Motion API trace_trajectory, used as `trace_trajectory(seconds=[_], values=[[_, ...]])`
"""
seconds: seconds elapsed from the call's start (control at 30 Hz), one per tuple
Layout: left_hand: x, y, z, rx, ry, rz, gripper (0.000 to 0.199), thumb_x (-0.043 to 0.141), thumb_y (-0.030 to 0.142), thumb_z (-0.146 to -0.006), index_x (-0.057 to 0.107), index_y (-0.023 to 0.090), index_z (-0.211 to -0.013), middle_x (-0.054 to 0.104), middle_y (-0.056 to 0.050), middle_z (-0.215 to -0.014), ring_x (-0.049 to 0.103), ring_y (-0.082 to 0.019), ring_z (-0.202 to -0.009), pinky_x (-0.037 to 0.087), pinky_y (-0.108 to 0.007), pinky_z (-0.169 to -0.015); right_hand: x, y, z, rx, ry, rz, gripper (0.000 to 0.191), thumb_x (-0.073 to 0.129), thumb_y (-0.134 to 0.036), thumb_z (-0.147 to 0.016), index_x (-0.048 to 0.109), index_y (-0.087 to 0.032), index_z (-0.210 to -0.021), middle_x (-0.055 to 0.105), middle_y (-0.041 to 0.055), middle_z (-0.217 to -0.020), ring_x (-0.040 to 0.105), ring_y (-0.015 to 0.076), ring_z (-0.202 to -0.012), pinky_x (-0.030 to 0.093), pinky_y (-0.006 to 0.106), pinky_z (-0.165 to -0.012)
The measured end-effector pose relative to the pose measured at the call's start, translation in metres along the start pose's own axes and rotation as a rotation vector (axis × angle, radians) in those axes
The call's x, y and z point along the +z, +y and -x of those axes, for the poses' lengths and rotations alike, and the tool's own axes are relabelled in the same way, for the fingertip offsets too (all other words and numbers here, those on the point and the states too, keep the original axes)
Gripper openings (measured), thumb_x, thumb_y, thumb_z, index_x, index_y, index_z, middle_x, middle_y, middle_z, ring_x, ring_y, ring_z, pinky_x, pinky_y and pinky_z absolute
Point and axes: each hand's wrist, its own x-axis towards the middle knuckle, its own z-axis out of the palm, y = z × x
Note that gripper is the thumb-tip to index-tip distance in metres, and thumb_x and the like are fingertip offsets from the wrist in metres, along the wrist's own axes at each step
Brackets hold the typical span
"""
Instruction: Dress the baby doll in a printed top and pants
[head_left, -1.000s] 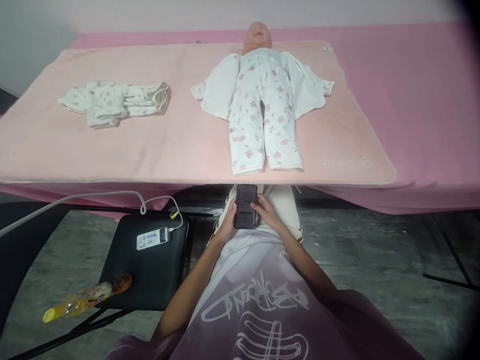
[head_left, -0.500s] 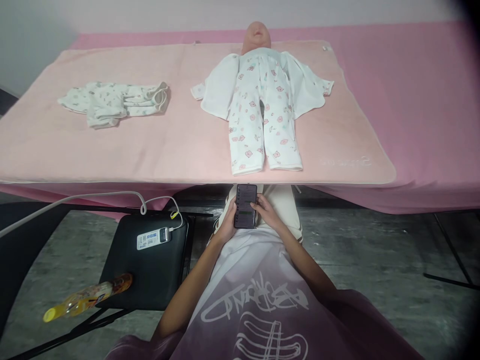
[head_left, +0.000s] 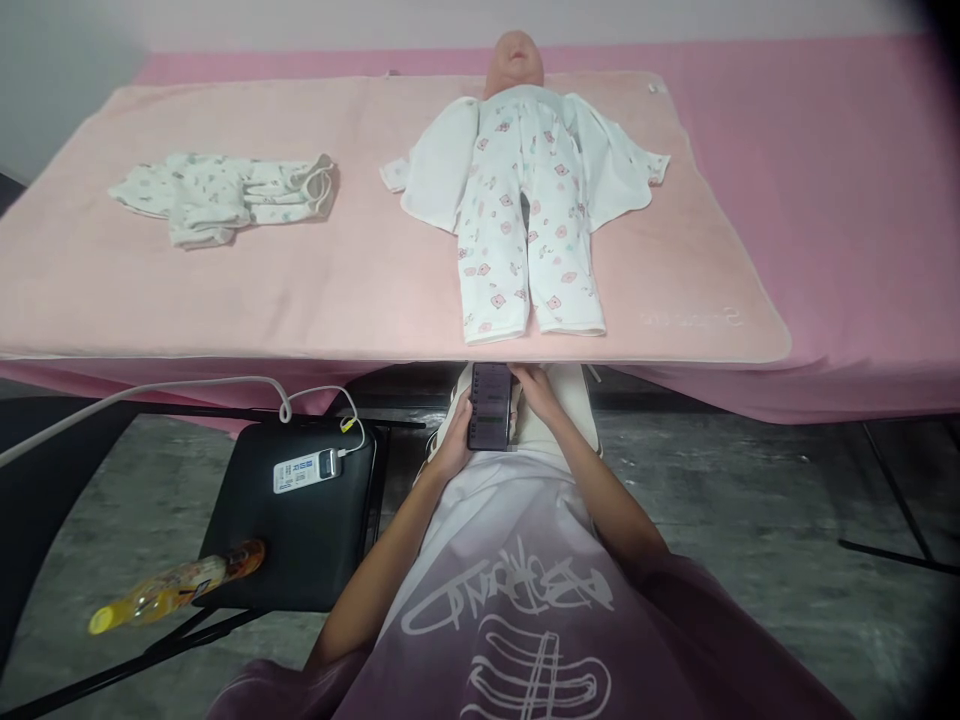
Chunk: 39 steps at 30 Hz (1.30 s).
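Observation:
Below the table's front edge, my left hand (head_left: 453,440) is closed around a dark smartphone (head_left: 491,408), its screen lit with rows of text. My right hand (head_left: 535,392) is at the phone's upper right side, with the fingers pointing toward it. The table edge partly covers these fingers, so their grip is unclear. On the table beyond lies a baby doll (head_left: 516,62) face up. White patterned baby pants (head_left: 495,210) are spread over a white long-sleeved baby top (head_left: 444,165) on the doll.
A folded patterned baby garment (head_left: 225,195) lies left on the pink mat (head_left: 360,290). At lower left, a black stool (head_left: 300,550) holds a white power bank (head_left: 306,470) with a cable (head_left: 187,382) plugged in, and a yellow-capped drink bottle (head_left: 172,590).
My right hand has shifted up along the phone, and its finger has left the screen's middle. My left hand keeps its hold. The whole view has shifted slightly.

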Motion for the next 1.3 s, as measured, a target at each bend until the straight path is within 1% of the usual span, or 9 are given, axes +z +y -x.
trace_trajectory(seconds=[0.13,0.23,0.3,0.37,0.53,0.67,0.8,1.03,1.3], values=[[0.0,0.0,0.0,-0.004,-0.005,-0.004,0.073,0.075,0.065,-0.101,0.055,0.038,-0.166,0.071,-0.005,-0.156,0.069,-0.033,-0.147,0.052,-0.052,-0.129,0.008,0.003,-0.012,-0.032,0.045,0.068,0.047,0.066,-0.067,-0.094,0.075,-0.022,-0.1,0.081,0.0094,-0.109,0.072,0.0329,-0.114,0.052,0.047,-0.111],[-0.001,-0.001,-0.001,0.011,-0.006,-0.016,0.072,0.075,0.066,-0.101,0.057,0.036,-0.164,0.069,-0.006,-0.16,0.066,-0.033,-0.151,0.05,-0.052,-0.131,0.011,0.009,-0.003,-0.03,0.014,0.079,0.045,0.072,-0.067,-0.091,0.067,-0.023,-0.095,0.077,0.0067,-0.099,0.072,0.0293,-0.101,0.057,0.045,-0.1],[-0.002,-0.001,-0.002,0.032,0.008,-0.042,0.07,0.075,0.066,-0.101,0.06,0.034,-0.161,0.066,-0.006,-0.163,0.061,-0.033,-0.155,0.047,-0.05,-0.133,0.009,0.014,0.008,-0.013,-0.049,0.022,0.047,0.08,-0.065,-0.088,0.064,-0.024,-0.105,0.076,0.0062,-0.105,0.071,0.0266,-0.099,0.06,0.041,-0.093],[-0.004,-0.003,-0.003,0.061,0.029,-0.078,0.066,0.074,0.066,-0.102,0.064,0.034,-0.159,0.063,-0.005,-0.166,0.056,-0.031,-0.159,0.045,-0.046,-0.134,0.006,0.017,0.022,0.004,-0.138,-0.061,0.056,0.086,-0.061,-0.086,0.061,-0.025,-0.122,0.076,0.0072,-0.12,0.071,0.0252,-0.105,0.061,0.039,-0.093],[-0.009,-0.006,-0.005,0.079,0.032,-0.096,0.066,0.071,0.064,-0.104,0.062,0.031,-0.161,0.06,-0.006,-0.169,0.049,-0.032,-0.163,0.04,-0.045,-0.136,-0.007,0.023,0.051,0.046,-0.347,-0.166,0.081,0.089,-0.052,-0.088,0.047,-0.03,-0.155,0.071,0.0087,-0.14,0.069,0.0248,-0.124,0.056,0.041,-0.109],[-0.007,-0.005,-0.005,0.062,0.022,-0.07,0.07,0.071,0.065,-0.104,0.059,0.027,-0.162,0.064,-0.01,-0.165,0.051,-0.034,-0.161,0.038,-0.048,-0.136,-0.01,0.026,0.059,0.03,-0.395,-0.125,0.095,0.093,-0.046,-0.085,0.041,-0.033,-0.164,0.066,0.0086,-0.147,0.066,0.0245,-0.124,0.054,0.041,-0.11],[-0.003,-0.002,-0.004,0.034,0.022,-0.055,0.07,0.071,0.066,-0.103,0.058,0.03,-0.163,0.068,-0.01,-0.159,0.056,-0.032,-0.158,0.039,-0.05,-0.136,-0.007,0.03,0.058,0.013,-0.371,-0.113,0.102,0.095,-0.045,-0.082,0.039,-0.034,-0.167,0.068,0.0077,-0.139,0.064,0.0247,-0.12,0.053,0.041,-0.108],[-0.006,-0.004,-0.004,0.07,0.047,-0.085,0.06,0.074,0.065,-0.102,0.069,0.034,-0.154,0.064,-0.005,-0.164,0.051,-0.029,-0.163,0.039,-0.043,-0.137,-0.008,0.027,0.056,0.038,-0.372,-0.217,0.08,0.078,-0.053,-0.094,0.046,-0.032,-0.165,0.071,0.0073,-0.138,0.064,0.0272,-0.128,0.049,0.045,-0.118],[-0.008,-0.004,-0.003,0.05,0.027,-0.101,0.065,0.075,0.064,-0.101,0.065,0.034,-0.158,0.064,-0.006,-0.165,0.055,-0.03,-0.159,0.044,-0.046,-0.134,-0.005,0.024,0.056,0.061,-0.347,-0.248,0.08,0.077,-0.052,-0.092,0.049,-0.032,-0.164,0.073,0.0068,-0.136,0.064,0.028,-0.132,0.048,0.046,-0.121]])
